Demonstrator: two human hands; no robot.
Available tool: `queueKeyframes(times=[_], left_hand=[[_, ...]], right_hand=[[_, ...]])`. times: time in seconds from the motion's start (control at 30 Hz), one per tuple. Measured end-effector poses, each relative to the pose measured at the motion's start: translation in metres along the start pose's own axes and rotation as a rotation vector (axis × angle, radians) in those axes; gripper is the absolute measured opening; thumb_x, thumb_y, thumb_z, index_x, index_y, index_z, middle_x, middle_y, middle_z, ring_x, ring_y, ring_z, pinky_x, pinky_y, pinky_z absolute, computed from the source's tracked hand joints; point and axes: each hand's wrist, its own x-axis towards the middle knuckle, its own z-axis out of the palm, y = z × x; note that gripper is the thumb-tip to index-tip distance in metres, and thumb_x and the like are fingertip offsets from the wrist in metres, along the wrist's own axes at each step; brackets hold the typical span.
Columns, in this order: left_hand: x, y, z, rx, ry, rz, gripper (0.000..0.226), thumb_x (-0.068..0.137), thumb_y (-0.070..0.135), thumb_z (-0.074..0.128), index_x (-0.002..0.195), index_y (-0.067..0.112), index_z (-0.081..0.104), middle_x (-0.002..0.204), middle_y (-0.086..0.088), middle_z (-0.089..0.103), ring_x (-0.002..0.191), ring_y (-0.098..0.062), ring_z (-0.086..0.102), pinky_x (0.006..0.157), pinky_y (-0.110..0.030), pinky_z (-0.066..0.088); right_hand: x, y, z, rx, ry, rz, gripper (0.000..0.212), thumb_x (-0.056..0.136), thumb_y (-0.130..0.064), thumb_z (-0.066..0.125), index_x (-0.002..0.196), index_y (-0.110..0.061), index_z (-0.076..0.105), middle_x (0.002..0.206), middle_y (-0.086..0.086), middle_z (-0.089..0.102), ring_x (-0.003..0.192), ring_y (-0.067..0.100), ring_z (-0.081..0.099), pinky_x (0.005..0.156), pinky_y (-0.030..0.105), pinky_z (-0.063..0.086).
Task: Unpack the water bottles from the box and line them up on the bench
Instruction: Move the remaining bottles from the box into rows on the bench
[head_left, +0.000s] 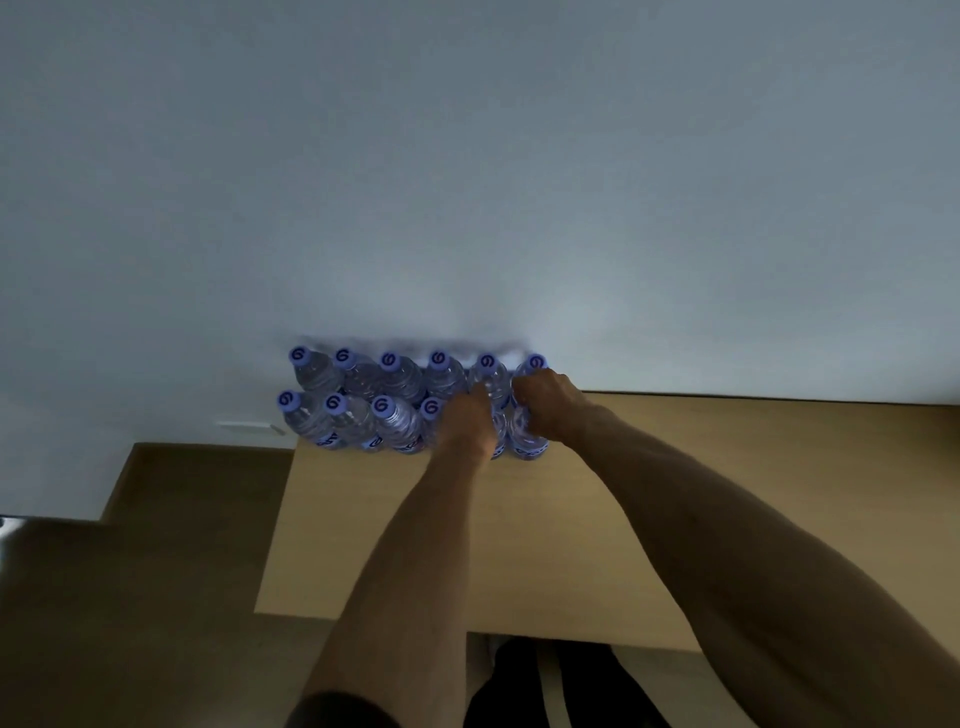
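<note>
Two rows of clear plastic water bottles with purple caps (400, 400) stand upright at the far edge of the light wooden counter (415, 545), hard against the pale grey wall (467, 182). The back row shows six caps in a line. The front row shows four caps from the left, and at least two more bottles sit at its right end, their tops hidden behind the hands, so the full count there cannot be told.

The left hand (467, 421) reaches in with fingers curled around a front-row bottle (500, 431), its cap out of sight. Just beside it, the right hand (545, 405) is wrapped around the bottle at the right end of the front row (527, 439), whose label peeks out below the knuckles. Both forearms stretch out bare across the counter.

The bottles in each row stand touching or nearly so, shoulder to shoulder. A lower wooden step (156, 519) lies to the left of the counter. Dark clothing (545, 686) shows at the bottom edge.
</note>
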Motion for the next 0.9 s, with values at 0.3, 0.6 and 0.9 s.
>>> queueKeyframes(times=[0.3,0.6,0.9], left_hand=[[-0.011,0.001,0.002,0.03,-0.006,-0.013,0.065,0.092,0.01,0.06,0.148,0.013,0.028,0.12,-0.017,0.06,0.11,-0.032,0.061,0.088,-0.042,0.053],[-0.02,-0.002,-0.014,0.06,0.112,-0.017,0.045,0.089,0.016,0.063,0.131,0.018,0.049,0.122,-0.01,0.06,0.11,-0.029,0.061,0.082,-0.039,0.051],[-0.041,0.016,-0.032,0.205,0.219,0.032,0.048,0.091,0.033,0.059,0.132,0.011,0.048,0.127,-0.019,0.052,0.119,-0.034,0.051,0.1,-0.043,0.043]], right_hand=[[-0.007,0.002,0.013,0.039,-0.022,0.206,0.049,0.072,-0.028,0.079,0.114,-0.013,0.059,0.111,0.009,0.063,0.101,0.027,0.063,0.071,0.027,0.042],[-0.028,0.012,0.002,0.026,0.021,0.345,0.041,0.083,-0.021,0.064,0.121,-0.014,0.052,0.118,0.012,0.055,0.109,0.031,0.058,0.082,0.036,0.047],[-0.051,-0.017,-0.011,0.013,0.184,0.33,0.044,0.088,-0.022,0.062,0.128,-0.012,0.047,0.128,0.014,0.043,0.115,0.031,0.048,0.092,0.041,0.044]])
